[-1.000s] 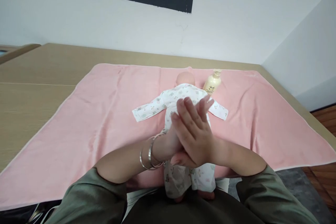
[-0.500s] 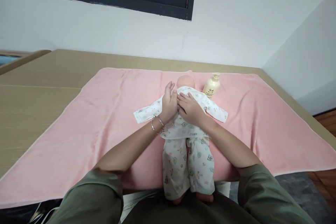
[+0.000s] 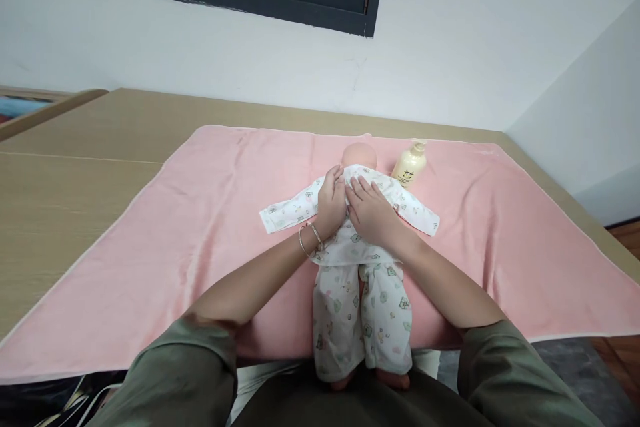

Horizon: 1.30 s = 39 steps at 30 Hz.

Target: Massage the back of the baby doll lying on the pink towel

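Note:
A baby doll [image 3: 359,155] lies on a pink blanket [image 3: 220,213], its head away from me and its feet at the near edge. It wears a white printed top [image 3: 345,250] with the sleeves spread out, and matching trousers [image 3: 337,320]. My left hand [image 3: 331,203] is on edge over the doll's chest, fingers stretched out and pointing up. Beside it my right hand [image 3: 371,210] lies flat on the top, palm down with fingers extended. The two hands meet or nearly meet at the middle of the chest. Neither holds anything.
A cream pump bottle [image 3: 410,163] stands on the blanket to the right of the doll's head. Under the blanket is a wooden table [image 3: 90,147], with a white wall [image 3: 250,73] and a dark window frame [image 3: 300,3] behind it.
My left hand has tipped inward a little, its fingers drawn closer together. My right hand stays flat on the chest with its fingers slightly shifted. The whole view has moved slightly.

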### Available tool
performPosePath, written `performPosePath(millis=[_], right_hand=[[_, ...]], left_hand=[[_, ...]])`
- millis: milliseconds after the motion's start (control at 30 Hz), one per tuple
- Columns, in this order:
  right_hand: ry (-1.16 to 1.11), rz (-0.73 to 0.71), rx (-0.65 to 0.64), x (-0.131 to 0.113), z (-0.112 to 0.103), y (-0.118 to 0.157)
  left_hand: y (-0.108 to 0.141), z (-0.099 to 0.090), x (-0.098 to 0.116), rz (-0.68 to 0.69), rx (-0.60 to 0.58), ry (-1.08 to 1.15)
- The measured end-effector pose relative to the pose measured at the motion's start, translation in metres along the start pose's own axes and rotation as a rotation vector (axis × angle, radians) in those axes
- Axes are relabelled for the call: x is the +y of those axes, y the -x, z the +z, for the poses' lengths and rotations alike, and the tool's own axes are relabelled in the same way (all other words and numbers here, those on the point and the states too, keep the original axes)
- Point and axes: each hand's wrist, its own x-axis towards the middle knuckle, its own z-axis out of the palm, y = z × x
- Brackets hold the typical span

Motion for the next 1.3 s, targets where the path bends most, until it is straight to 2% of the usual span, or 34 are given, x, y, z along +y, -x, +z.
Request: performPosePath(millis=[67,200,300,400,467,533,667,733,867,1000,1133,1233,1300], right_hand=[[-0.045,-0.066,-0.042,0.007,-0.004,-0.004],[-0.138,0.061,-0.041,0.023,-0.008,-0.012],[-0.081,0.126,0.014,0.011,-0.002,-0.006],[-0.034,0.062,0.038,-0.007,0.003,0.002],[-0.065,0.030,0.018,-0.007,0.002,0.001],[-0.119,0.088,0.025,0.006,0.001,-0.005],[-0.240,0.312,0.090,0.040,0.003,-0.021],[-0.246,0.348,0.101,0.047,0.007,-0.023],[-0.121,0.350,0.120,0.029,0.012,-0.013],[0.003,0.326,0.121,0.006,0.007,-0.002],[-0.104,0.280,0.029,0.022,-0.005,-0.010],[-0.198,0.332,-0.017,0.042,-0.008,-0.020],[-0.188,0.372,-0.017,0.044,-0.007,-0.021]], left_hand=[[0.000,0.000,-0.002,0.020,-0.004,-0.010],[0.000,0.000,-0.006,0.062,-0.011,-0.030],[0.000,0.000,-0.007,0.057,-0.012,-0.040],[0.000,0.000,-0.006,0.048,-0.017,-0.052],[0.000,0.000,-0.004,0.062,-0.017,-0.064],[-0.001,-0.001,-0.003,0.084,-0.023,-0.086],[0.000,0.000,-0.006,0.103,-0.068,-0.199],[0.000,0.001,-0.009,0.137,-0.089,-0.261],[-0.010,0.001,-0.016,0.141,-0.143,-0.386],[-0.023,-0.001,-0.016,0.156,-0.245,-0.544],[-0.006,0.001,-0.010,0.309,-0.279,-0.660],[0.014,0.004,-0.005,0.397,-0.275,-0.660],[0.016,0.004,-0.004,0.406,-0.274,-0.652]])
